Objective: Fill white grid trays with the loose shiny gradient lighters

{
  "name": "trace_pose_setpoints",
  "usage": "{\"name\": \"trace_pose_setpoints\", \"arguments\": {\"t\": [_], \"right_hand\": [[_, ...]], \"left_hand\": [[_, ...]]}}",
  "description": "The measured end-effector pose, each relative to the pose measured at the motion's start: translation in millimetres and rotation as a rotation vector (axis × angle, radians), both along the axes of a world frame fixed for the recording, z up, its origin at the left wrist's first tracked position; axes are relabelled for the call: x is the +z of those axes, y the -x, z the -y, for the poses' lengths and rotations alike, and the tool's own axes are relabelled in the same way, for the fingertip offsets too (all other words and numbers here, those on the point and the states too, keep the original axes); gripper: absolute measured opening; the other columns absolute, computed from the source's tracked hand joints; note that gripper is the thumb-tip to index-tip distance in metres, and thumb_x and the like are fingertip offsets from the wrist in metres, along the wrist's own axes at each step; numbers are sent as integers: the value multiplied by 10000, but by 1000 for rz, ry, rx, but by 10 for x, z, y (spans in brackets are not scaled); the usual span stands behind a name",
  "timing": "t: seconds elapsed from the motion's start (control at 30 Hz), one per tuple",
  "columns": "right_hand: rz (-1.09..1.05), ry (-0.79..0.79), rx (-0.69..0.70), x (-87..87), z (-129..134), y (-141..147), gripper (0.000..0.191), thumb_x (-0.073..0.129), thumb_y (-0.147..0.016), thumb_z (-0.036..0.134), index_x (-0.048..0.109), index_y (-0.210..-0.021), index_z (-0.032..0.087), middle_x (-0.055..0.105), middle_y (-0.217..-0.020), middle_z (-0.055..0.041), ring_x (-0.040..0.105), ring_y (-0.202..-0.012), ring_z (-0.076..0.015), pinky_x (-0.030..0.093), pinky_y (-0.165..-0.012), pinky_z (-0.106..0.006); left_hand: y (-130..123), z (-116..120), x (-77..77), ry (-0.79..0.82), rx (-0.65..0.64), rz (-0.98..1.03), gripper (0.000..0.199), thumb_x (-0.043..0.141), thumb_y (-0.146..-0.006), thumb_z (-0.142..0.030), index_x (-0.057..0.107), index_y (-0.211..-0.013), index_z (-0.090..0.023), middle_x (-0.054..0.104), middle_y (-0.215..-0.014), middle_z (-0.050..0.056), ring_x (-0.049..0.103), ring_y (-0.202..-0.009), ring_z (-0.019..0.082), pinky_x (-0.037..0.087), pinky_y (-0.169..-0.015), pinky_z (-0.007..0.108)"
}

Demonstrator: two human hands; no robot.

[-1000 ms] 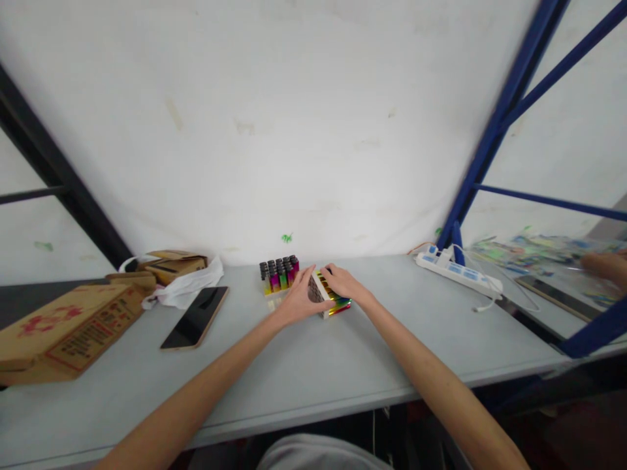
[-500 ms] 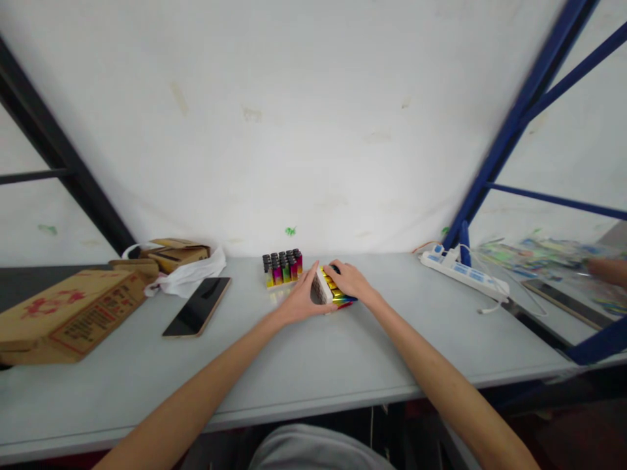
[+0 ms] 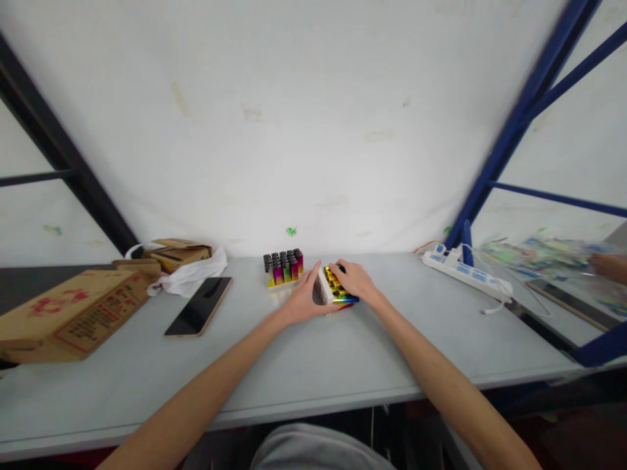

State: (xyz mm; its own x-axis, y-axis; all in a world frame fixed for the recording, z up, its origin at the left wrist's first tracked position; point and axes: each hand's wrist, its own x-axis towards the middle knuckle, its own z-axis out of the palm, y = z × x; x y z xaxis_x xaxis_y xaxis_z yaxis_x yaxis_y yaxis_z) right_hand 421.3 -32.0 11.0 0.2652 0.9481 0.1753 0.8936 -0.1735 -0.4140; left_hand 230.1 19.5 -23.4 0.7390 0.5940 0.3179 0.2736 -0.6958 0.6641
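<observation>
Near the middle of the table, a small white tray [image 3: 324,288] is tipped on its side with its patterned underside facing left. Shiny gold and rainbow-coloured lighters [image 3: 335,284] lie in or against its right side. My left hand [image 3: 300,303] grips the tray from the left, its thumb low along the near edge and its fingers up at the far edge. Over the lighters rests my right hand [image 3: 357,281], fingers curled around some of them and partly hiding them. Left of the tray, a block of upright lighters [image 3: 283,267] with black tops stands in rows.
A phone [image 3: 200,307] lies to the left, near a white plastic bag [image 3: 196,273] and cardboard boxes [image 3: 73,313]. On the right are a white power strip [image 3: 466,273] with cables and a blue frame post [image 3: 509,137]. Beyond it, another person's hand [image 3: 610,267] is near plastic packets [image 3: 529,254].
My right hand has shifted slightly right, showing more of the gold lighters beside the tray. My left hand stays almost still. The other person's hand at far right has moved slightly.
</observation>
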Motion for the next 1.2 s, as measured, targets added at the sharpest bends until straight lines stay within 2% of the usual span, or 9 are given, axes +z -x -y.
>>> {"name": "trace_pose_setpoints", "arguments": {"t": [0.17,0.3,0.4,0.63,0.77,0.93,1.03,1.2], "right_hand": [[-49,-70,7,-34,14,-65,481,383,-1055,525,730,-1066,192,771,-1092,-111,693,-958,-223,424,-808,-281],[-194,-139,20,-104,27,-149,458,423,-1039,499,753,-967,190,778,-1003,-63,679,-882,-191,431,-778,-259],[-307,-181,-22,-179,14,-199,474,442,-1014,528,758,-910,190,771,-913,-37,667,-840,-188,439,-750,-256],[-482,-216,-135,-300,4,-328,504,474,-973,580,790,-981,187,781,-970,-59,686,-878,-219,467,-792,-282],[-368,-202,-178,-282,61,-427,493,470,-985,544,791,-939,173,776,-918,-67,683,-858,-222,438,-749,-273],[-91,-153,-159,-255,108,-486,494,407,-1037,460,776,-904,160,777,-906,-79,669,-816,-197,393,-710,-255],[41,-117,-174,-249,117,-497,497,357,-1063,393,767,-915,154,779,-937,-104,668,-821,-193,392,-731,-258],[99,-81,-192,-218,158,-479,426,381,-1057,319,757,-966,141,763,-1012,-152,673,-913,-218,411,-815,-279]], "left_hand": [[8,10,7,9,1,9,1254,819,-712,-621,88,-1656,-237,292,-1659,171,276,-1533,388,247,-1249,531],[30,29,35,17,-18,22,1226,826,-709,-598,123,-1652,-251,324,-1641,166,305,-1521,384,268,-1242,532],[37,45,64,16,-24,19,1212,830,-704,-593,150,-1646,-251,333,-1635,165,307,-1517,389,272,-1239,544],[46,52,84,-2,-30,3,1194,831,-709,-577,167,-1639,-232,341,-1623,182,312,-1510,395,261,-1243,556],[56,33,66,-4,-36,-1,1196,821,-716,-600,161,-1640,-223,319,-1637,184,314,-1508,398,271,-1239,553],[70,25,75,-16,-38,-15,1224,820,-708,-619,130,-1646,-241,332,-1629,180,341,-1495,391,287,-1227,550],[85,16,72,-14,-43,-20,1238,823,-705,-623,123,-1648,-230,352,-1617,185,376,-1473,389,306,-1219,540],[107,-24,15,-36,-39,14,1224,829,-700,-629,173,-1647,-214,397,-1598,174,432,-1423,417,350,-1195,534]]}}
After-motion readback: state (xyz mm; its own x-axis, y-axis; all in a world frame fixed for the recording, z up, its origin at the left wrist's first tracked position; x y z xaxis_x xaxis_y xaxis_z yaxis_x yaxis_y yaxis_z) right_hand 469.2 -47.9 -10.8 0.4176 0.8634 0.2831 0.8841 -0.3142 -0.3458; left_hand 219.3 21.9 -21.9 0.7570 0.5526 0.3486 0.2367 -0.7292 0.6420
